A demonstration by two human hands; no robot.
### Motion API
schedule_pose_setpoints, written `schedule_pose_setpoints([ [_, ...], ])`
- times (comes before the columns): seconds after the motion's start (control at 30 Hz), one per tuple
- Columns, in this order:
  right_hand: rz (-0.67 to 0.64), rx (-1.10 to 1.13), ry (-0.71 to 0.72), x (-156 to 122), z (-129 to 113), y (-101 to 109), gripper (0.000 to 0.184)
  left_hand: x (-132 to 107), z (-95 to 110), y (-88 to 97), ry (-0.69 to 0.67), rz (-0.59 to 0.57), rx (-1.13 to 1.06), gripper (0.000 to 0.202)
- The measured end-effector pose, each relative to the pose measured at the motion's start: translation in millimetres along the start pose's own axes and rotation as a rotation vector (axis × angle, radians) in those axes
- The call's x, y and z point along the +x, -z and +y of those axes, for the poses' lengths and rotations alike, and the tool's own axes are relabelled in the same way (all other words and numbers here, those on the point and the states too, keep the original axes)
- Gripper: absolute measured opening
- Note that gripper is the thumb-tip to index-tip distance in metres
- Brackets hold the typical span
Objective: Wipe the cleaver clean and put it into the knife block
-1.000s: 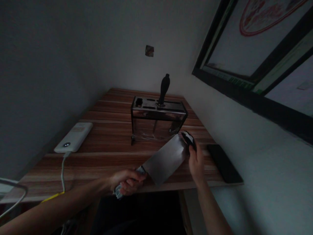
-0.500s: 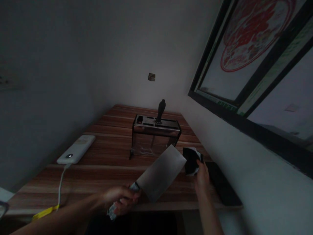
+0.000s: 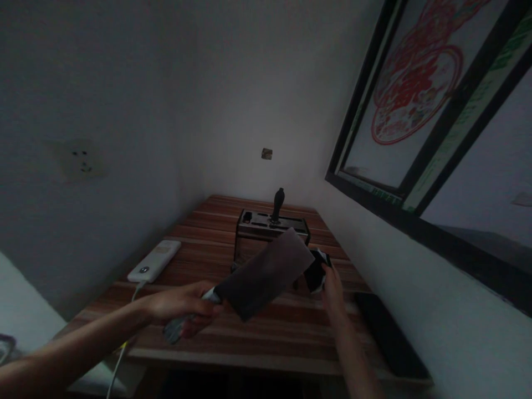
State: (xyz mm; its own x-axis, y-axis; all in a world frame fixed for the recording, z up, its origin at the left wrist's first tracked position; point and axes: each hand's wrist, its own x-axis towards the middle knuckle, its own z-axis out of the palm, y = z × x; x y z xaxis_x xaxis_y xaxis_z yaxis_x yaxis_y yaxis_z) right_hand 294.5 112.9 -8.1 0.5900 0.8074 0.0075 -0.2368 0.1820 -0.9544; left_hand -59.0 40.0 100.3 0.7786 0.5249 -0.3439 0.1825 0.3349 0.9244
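My left hand is wrapped around the pale, covered-looking handle of a cleaver. The broad blade is raised above the table and tilts up to the right. In my right hand is a crumpled black-and-white cloth, just off the blade's far corner; whether the two touch I cannot tell. Behind the blade stands a knife block with a slotted metal top and clear-looking sides. One black-handled tool is upright in it. The blade hides part of the block's front.
On the left of the wooden table lies a white power bank with a cable running over the front edge. A long black object lies along the right edge. Walls close in the sides, with a socket at left and a window at right.
The cleaver has turned a little and its handle has shifted left and up, with my left hand on it. The cloth in my right hand has moved slightly left. The camera view has shifted too.
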Motion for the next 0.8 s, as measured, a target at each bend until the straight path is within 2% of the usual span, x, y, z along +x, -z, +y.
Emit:
schedule_pose_setpoints([
  [0.13, -0.055, -0.005, -0.005, 10.4, 0.1, -9.2, 0.039, -25.9, 56.5, 0.4, -0.089, 0.153, 0.268, 0.023],
  [0.17, -0.069, -0.011, -0.006, 11.4, 1.7, -9.6, 0.039, -30.4, 71.7, 0.2, -0.116, 0.16, 0.341, 0.022],
  [0.23, -0.091, -0.029, -0.009, 12.5, 5.7, -8.7, 0.04, -36.7, 103.1, -0.9, -0.172, 0.233, 0.478, 0.02],
  [0.37, -0.114, -0.08, 0.011, 14.6, 12.9, -4.1, 0.044, -39.6, 170.4, -6.9, -0.223, 0.287, 0.714, 0.021],
  [0.53, -0.088, -0.132, 0.044, 16.6, 19.2, -1.0, 0.045, -26.8, 253.7, -13.7, -0.23, 0.441, 1.101, 0.025],
  [0.6, -0.066, -0.141, 0.047, 17.4, 22.4, -0.7, 0.046, -17.4, 284.0, -13.9, -0.237, 0.486, 1.318, 0.027],
  [0.73, -0.04, -0.147, 0.047, 19.9, 29.1, 0.1, 0.044, 6.2, 337.2, -16.5, -0.276, 0.575, 1.755, 0.025],
  [0.8, -0.042, -0.162, 0.051, 21.2, 31.4, 0.9, 0.043, 18.8, 358.8, -22.8, -0.23, 0.573, 1.873, 0.024],
])
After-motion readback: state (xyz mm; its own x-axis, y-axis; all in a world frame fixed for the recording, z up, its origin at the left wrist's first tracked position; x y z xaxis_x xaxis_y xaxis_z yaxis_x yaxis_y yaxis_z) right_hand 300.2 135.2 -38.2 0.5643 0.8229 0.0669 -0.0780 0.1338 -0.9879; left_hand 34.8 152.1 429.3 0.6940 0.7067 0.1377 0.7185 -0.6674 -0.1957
